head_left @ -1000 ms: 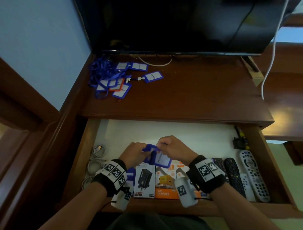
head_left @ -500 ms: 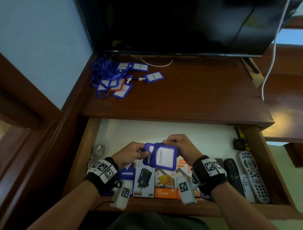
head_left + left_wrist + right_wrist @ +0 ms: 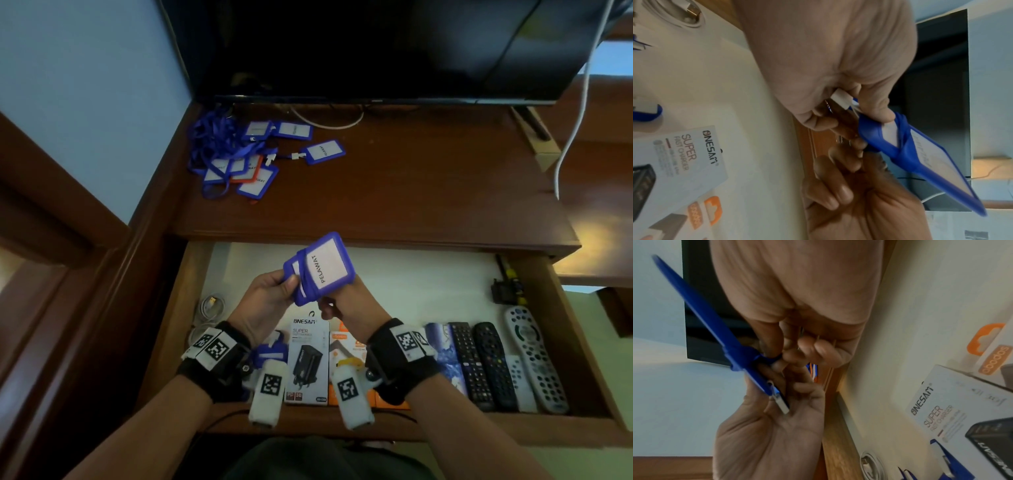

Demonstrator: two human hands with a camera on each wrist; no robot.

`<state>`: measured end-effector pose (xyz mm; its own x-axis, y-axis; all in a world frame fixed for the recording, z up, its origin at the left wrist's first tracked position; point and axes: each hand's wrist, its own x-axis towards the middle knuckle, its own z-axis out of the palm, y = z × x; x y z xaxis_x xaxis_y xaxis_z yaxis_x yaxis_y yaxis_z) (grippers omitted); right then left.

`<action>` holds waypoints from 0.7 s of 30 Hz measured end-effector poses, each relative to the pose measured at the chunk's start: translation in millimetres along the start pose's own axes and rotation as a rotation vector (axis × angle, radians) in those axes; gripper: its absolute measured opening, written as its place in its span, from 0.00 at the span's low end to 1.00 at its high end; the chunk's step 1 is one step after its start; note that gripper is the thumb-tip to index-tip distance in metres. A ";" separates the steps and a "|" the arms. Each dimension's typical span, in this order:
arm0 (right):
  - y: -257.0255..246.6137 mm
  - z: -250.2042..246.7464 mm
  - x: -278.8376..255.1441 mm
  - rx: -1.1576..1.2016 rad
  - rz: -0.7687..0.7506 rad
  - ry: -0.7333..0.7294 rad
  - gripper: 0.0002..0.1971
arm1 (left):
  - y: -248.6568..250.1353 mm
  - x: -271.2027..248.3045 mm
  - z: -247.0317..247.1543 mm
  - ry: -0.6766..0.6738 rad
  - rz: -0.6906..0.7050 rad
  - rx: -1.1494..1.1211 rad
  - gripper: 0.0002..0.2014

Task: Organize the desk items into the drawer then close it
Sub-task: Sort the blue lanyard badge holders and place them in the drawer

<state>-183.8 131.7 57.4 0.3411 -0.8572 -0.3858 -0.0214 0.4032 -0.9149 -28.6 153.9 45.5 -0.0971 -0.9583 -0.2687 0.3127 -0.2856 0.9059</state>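
Note:
A blue badge holder (image 3: 322,267) marked PELAWAT, with its blue lanyard wound round it, is held up over the open drawer (image 3: 411,281). My left hand (image 3: 279,286) pinches its left end between thumb and fingers. My right hand (image 3: 330,305) grips it from below, fingers curled. In the left wrist view the left hand (image 3: 869,123) clamps the badge holder (image 3: 920,155) near its white clip. The right wrist view has the right hand (image 3: 785,356) pinching the lanyard band against the badge holder (image 3: 701,308). Several more badge holders with lanyards (image 3: 239,154) lie heaped at the desk's back left.
In the drawer lie charger boxes (image 3: 306,356) at the front centre, remotes (image 3: 479,363) at the right, a white cable (image 3: 209,308) at the left and another blue badge holder (image 3: 270,353) under my left wrist. A dark monitor (image 3: 376,48) stands behind the desk.
Both hands have raised the badge holder from just above the boxes and tilted its face toward me. The lanyard now sits wrapped round it.

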 end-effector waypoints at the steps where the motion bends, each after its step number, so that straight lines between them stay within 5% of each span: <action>1: -0.7 0.7 1.5 -0.005 0.009 -0.006 0.10 | 0.5 1.5 -1.7 -0.003 0.002 -0.011 0.18; 4: 0.7 0.3 2.4 -0.048 0.026 -0.067 0.07 | 0.5 3.0 -9.5 0.029 -0.030 -0.034 0.28; 8: 6.9 -8.6 5.3 -0.049 0.107 -0.125 0.12 | 6.1 2.3 -29.8 0.152 -0.128 -0.017 0.07; 12: 5.5 -27.5 12.8 -0.119 0.137 -0.075 0.12 | 13.9 2.3 -65.4 0.186 -0.265 0.273 0.06; 21: -41.7 -58.8 82.3 -0.401 0.069 0.138 0.09 | 3.4 19.8 -85.3 -0.444 -0.591 1.496 0.13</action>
<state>-210.1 25.6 56.8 0.1978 -0.8784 -0.4350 -0.4129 0.3278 -0.8497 51.2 133.6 15.4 -0.1892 -0.5766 -0.7948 -0.9558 -0.0773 0.2836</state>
